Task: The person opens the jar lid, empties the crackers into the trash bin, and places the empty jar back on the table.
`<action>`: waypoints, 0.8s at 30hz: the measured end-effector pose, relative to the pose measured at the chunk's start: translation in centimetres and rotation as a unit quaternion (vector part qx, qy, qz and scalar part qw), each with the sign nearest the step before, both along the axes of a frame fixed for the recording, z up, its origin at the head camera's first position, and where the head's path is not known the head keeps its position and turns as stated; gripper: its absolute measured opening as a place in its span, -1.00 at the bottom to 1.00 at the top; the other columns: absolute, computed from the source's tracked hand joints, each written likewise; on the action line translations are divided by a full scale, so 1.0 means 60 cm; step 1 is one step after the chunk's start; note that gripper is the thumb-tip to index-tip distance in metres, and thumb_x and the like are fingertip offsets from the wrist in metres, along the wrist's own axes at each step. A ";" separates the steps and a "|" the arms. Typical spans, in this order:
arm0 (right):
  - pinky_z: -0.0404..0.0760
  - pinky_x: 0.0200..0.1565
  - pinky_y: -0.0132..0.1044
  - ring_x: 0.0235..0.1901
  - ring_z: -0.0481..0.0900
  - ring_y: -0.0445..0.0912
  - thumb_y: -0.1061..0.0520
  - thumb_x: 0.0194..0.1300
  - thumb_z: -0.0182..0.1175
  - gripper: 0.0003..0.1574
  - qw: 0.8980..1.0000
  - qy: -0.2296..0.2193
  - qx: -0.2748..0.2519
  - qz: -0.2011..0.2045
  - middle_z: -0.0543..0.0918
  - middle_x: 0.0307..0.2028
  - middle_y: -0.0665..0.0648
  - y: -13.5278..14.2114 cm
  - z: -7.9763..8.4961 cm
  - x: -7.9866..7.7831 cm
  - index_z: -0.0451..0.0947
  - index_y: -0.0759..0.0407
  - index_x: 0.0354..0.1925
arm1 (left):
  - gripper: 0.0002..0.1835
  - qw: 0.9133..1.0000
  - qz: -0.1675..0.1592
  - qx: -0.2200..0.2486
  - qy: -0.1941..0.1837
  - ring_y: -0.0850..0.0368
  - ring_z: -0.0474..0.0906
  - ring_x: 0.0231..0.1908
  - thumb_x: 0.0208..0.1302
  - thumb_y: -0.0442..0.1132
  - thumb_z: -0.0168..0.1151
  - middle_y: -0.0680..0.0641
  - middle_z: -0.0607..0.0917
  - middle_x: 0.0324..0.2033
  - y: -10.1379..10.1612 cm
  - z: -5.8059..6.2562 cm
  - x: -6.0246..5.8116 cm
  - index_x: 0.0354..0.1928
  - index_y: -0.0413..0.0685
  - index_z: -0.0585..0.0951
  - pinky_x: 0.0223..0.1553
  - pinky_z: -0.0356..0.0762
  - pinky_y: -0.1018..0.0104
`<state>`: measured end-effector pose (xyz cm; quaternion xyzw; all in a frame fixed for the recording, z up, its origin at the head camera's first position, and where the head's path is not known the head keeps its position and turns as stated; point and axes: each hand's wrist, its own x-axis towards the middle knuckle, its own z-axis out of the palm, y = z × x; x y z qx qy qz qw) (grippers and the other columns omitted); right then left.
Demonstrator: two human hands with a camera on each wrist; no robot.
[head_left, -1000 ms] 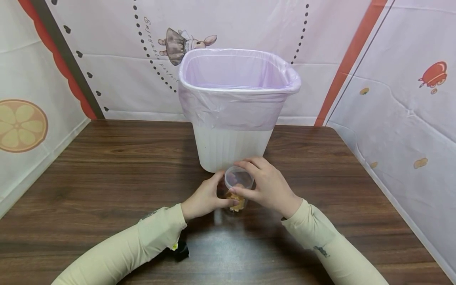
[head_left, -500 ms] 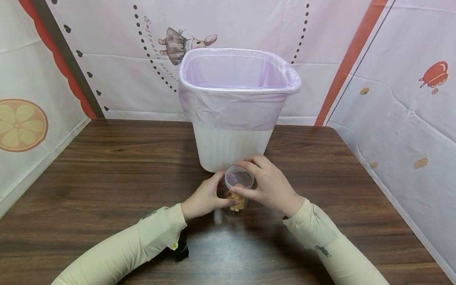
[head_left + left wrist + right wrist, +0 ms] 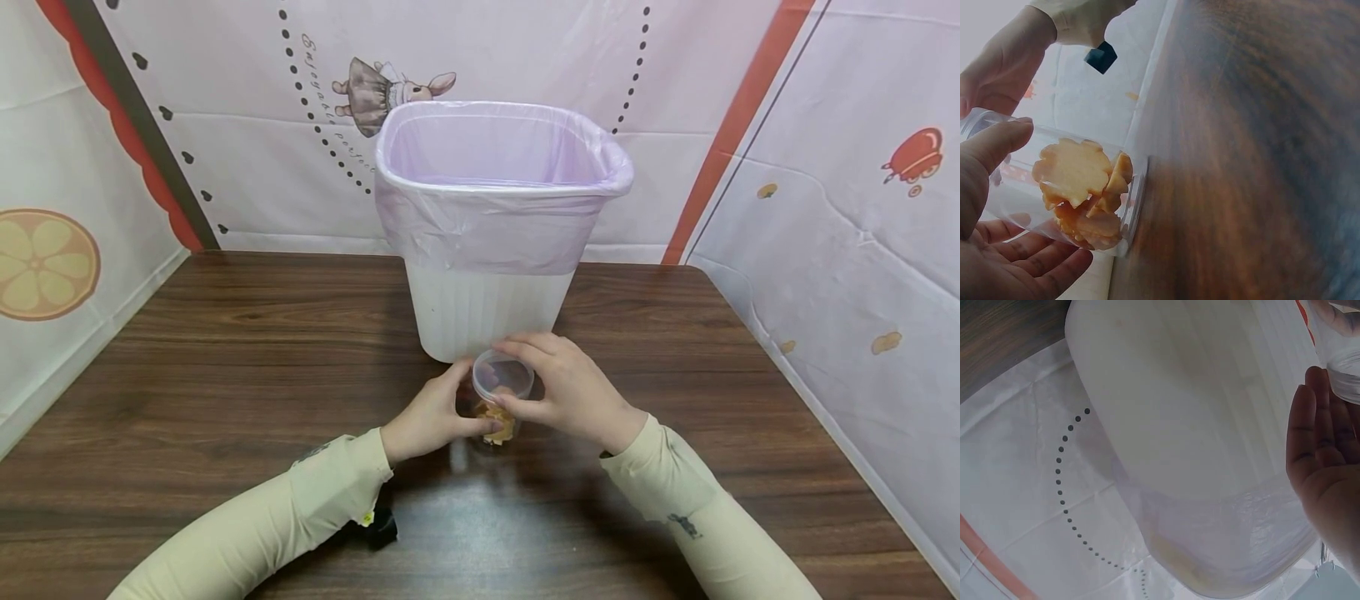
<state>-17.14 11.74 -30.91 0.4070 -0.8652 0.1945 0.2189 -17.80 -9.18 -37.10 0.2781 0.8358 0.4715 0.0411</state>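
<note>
Left hand (image 3: 427,417) holds left side of clear jar (image 3: 1016,190); right hand (image 3: 573,392) grips top from right. Jar stands upright between them, bin (image 3: 487,308) on far side.

Booth-like corner: wood-grain table (image 3: 262,350) before printed cloth walls (image 3: 525,50) (rabbit motif (image 3: 369,93)).

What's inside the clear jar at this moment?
Scalloped golden cookies lie in the lower part of the clear jar. Front ones overlap others, so the full count is hidden. In the head view, the left grip covers part of the pile.
</note>
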 end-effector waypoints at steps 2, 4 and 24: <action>0.57 0.03 -0.11 0.00 0.60 -0.01 -0.02 0.07 0.38 -0.40 1.000 -0.003 0.005 0.003 0.64 0.00 0.12 0.000 0.001 0.000 0.57 0.19 0.07 | -0.28 1.000 0.001 0.000 0.000 0.12 0.57 -0.03 0.04 -0.13 0.47 -0.01 0.62 0.02 0.000 0.000 0.000 0.23 -0.04 0.34 0.02 0.51 0.28; 0.56 0.05 -0.11 0.02 0.59 -0.01 -0.02 0.08 0.37 -0.41 1.000 -0.006 0.010 0.005 0.64 0.01 0.12 0.001 0.002 0.001 0.57 0.19 0.06 | -0.28 1.000 0.000 0.000 0.001 0.12 0.56 -0.02 0.05 -0.13 0.47 -0.01 0.62 0.02 0.000 -0.001 0.000 0.23 -0.04 0.34 0.03 0.51 0.29; 0.54 0.06 -0.11 0.03 0.54 -0.02 -0.11 0.09 0.35 -0.37 1.000 0.003 0.011 -0.001 0.62 0.02 0.11 0.000 0.001 0.000 0.57 0.16 0.07 | -0.27 1.000 -0.005 0.000 0.000 0.12 0.56 -0.02 0.06 -0.13 0.47 -0.02 0.61 0.05 -0.001 0.001 0.000 0.25 -0.03 0.32 0.02 0.52 0.28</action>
